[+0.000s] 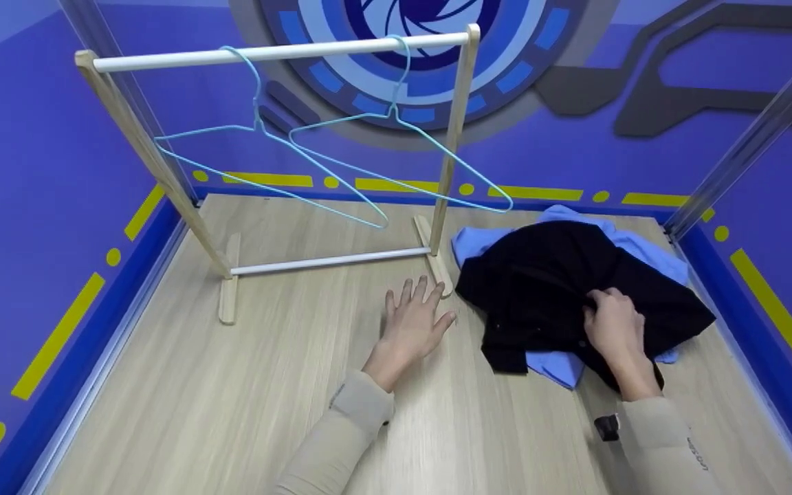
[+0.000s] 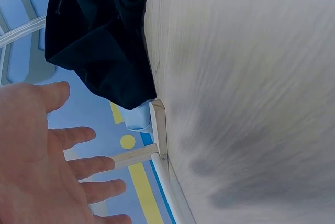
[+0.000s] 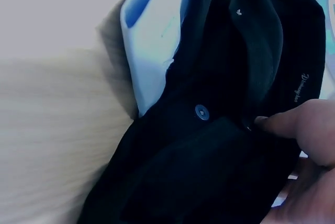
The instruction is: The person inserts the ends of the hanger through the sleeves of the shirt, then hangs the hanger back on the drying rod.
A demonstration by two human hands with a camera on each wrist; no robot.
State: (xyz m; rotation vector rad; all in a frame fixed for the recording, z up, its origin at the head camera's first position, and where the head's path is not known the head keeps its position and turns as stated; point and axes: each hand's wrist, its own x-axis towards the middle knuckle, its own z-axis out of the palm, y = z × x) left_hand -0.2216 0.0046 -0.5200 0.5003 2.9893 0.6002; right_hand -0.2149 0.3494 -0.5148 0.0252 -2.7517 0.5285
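A black buttoned shirt (image 1: 540, 275) lies in a loose heap on the right of the table. My right hand (image 1: 616, 326) pinches its fabric between thumb and fingers, near the shirt's front. In the right wrist view a dark button (image 3: 202, 112) and small white lettering show on the cloth. Under the black shirt lies a light blue garment (image 1: 654, 254), mostly covered, with parts sticking out around it. My left hand (image 1: 410, 330) is held over the table to the left of the heap, fingers spread, holding nothing.
A wooden rack with a white top rail (image 1: 300, 51) stands at the back left. Two light blue hangers (image 1: 256, 127) hang from it. One rack foot (image 1: 437, 275) lies just beyond my left fingertips. Blue panel walls (image 1: 561, 158) enclose the wooden table (image 1: 183, 405).
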